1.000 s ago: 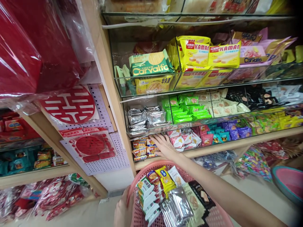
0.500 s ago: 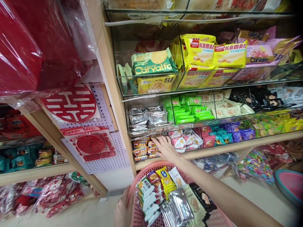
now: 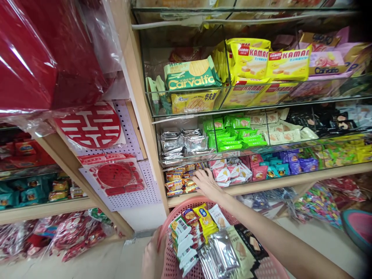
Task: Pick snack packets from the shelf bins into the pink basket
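My left hand (image 3: pixel 153 248) is closed round the left rim of a pink perforated plastic basket (image 3: pixel 171 213). In the basket lie silver foil packets (image 3: pixel 222 250), white-and-green packets (image 3: pixel 186 246), a yellow packet (image 3: pixel 207 223), a white packet (image 3: pixel 219 217), a cream packet (image 3: pixel 240 248) and a black packet (image 3: pixel 252 242). Beyond the basket, my right hand (image 3: pixel 209 185) reaches into the bottom shelf's left compartment. Its fingers are bent at the small orange-and-yellow snack packets (image 3: pixel 174 177), apparently gripping one; the fingertips are partly hidden. Pink-and-white packets (image 3: pixel 222 174) lie just right of this hand.
Glass-fronted shelves above hold silver packets (image 3: pixel 173 143), green packets (image 3: pixel 229 137) and yellow wafer packs (image 3: pixel 247 58). A wooden post (image 3: pixel 142 100) stands on the left. Red wrapped goods (image 3: pixel 26 58) hang at upper left. A teal-and-pink basin (image 3: pixel 359 228) sits at right.
My right hand has drawn back slightly toward the basket, its fingers more bent over the orange-and-yellow packets. My left hand keeps its hold on the basket. The view has shifted slightly.
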Demonstrator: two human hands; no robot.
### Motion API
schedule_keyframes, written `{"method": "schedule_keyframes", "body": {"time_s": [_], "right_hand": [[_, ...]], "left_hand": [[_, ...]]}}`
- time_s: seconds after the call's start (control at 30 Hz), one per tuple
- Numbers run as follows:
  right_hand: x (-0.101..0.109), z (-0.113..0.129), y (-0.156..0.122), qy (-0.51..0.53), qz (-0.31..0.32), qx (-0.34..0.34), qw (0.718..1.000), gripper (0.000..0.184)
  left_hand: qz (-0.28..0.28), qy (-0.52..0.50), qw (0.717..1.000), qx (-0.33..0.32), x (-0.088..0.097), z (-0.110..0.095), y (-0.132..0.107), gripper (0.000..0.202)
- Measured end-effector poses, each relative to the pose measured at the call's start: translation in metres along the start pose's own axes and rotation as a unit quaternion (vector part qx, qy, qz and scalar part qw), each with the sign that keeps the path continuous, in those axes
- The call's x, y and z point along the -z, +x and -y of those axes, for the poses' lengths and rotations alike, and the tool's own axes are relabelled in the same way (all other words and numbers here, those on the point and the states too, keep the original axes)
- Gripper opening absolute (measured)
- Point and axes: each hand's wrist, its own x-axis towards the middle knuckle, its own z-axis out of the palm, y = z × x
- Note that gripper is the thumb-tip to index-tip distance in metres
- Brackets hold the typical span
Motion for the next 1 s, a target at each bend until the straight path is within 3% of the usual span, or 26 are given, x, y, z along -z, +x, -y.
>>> {"method": "schedule_keyframes", "body": {"time_s": [0.3, 0.47, 0.57, 0.63, 0.7, 0.8, 0.9, 0.93, 1.0], "right_hand": [[0.001, -0.002, -0.008, 0.013, -0.018, 0.012, 1.000, 0.049], [0.013, 0.002, -0.015, 0.045, -0.047, 0.003, 0.998, 0.049], [0.028, 0.015, -0.025, 0.101, -0.081, -0.037, 0.991, 0.048], [0.041, 0.032, -0.037, 0.204, -0.127, -0.114, 0.964, 0.042], [0.051, 0.058, -0.053, 0.376, -0.146, -0.219, 0.888, 0.038], [0.055, 0.106, -0.085, 0.640, -0.071, -0.341, 0.685, 0.043], [0.033, 0.152, -0.118, 0.763, 0.012, -0.416, 0.495, 0.050], [0.021, 0.165, -0.128, 0.781, 0.039, -0.435, 0.446, 0.051], [-0.006, 0.183, -0.145, 0.800, 0.067, -0.448, 0.392, 0.054]], "left_hand": [[-0.017, -0.007, 1.000, -0.012, -0.002, 0.003, 0.001, 0.051], [-0.019, 0.006, 1.000, -0.010, -0.004, 0.006, 0.001, 0.053], [-0.022, 0.013, 1.000, -0.010, -0.004, 0.008, 0.003, 0.053], [-0.024, 0.013, 1.000, -0.013, -0.004, 0.008, 0.004, 0.053], [-0.024, 0.009, 1.000, -0.014, -0.003, 0.006, 0.003, 0.053], [-0.019, 0.004, 1.000, -0.017, -0.002, 0.001, 0.000, 0.053], [-0.017, 0.001, 0.999, -0.028, -0.001, 0.000, -0.002, 0.051], [-0.017, 0.002, 0.999, -0.030, -0.001, 0.001, -0.002, 0.051], [-0.023, 0.011, 0.999, -0.035, -0.002, 0.003, -0.001, 0.050]]}}
